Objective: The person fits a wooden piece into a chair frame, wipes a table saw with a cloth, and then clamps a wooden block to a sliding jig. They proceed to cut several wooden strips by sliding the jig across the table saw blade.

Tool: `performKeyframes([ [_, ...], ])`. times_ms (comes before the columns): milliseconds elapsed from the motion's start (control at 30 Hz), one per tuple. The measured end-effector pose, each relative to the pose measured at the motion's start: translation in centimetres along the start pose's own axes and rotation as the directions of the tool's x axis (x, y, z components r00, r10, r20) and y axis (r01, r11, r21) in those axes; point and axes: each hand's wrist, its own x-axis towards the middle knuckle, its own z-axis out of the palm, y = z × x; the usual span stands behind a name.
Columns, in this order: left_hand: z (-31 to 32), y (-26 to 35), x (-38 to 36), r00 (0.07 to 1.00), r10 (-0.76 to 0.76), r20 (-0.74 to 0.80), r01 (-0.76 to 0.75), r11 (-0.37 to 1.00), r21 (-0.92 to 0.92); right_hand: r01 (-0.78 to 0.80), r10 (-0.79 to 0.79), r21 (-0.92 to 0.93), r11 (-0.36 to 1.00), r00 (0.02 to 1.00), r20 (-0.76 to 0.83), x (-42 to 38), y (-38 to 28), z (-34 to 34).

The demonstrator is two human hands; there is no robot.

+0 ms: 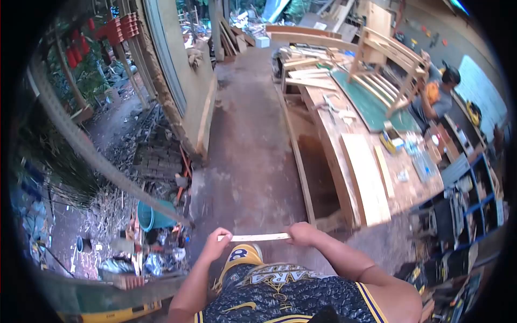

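Note:
A thin, pale strip, probably wood, stretches level between my two hands in front of my body, bowing slightly. Its left end is pinched in my left hand, thumb on top. My right hand is closed around the other end, and its fingers are mostly hidden behind the knuckles. Below the strip show my yellow shorts and dark patterned jersey. The corner of the workbench lies ahead of my right hand, not touching it.
On the bench are a wide board, a narrow slat, clamps and a wooden chair frame. A co-worker is behind it. Brown floor runs ahead; a teal bucket lies left.

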Motion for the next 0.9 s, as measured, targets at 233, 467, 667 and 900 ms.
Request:
performKeyframes([
  [233,-2.9,-1.9,26.5,0.999,-0.032,-0.022,0.030,0.994,-0.106,0.011,-0.011,0.039,0.999,1.000,-0.018,20.5,11.5,-12.4],
  [467,-8.0,15.3,57.9,0.920,0.182,0.347,-0.235,0.965,0.119,-0.153,0.219,0.334,0.930,0.961,-0.171,32.5,21.8,-27.5],
  [667,-12.0,24.5,86.4,0.891,0.189,0.414,-0.319,0.908,0.273,-0.179,0.379,0.527,0.830,0.876,-0.298,51.0,31.8,-42.0],
  [900,-21.6,22.4,108.9,0.989,0.076,0.125,-0.092,0.987,0.134,-0.045,0.099,0.357,0.933,0.986,-0.135,75.4,43.4,-61.2],
])
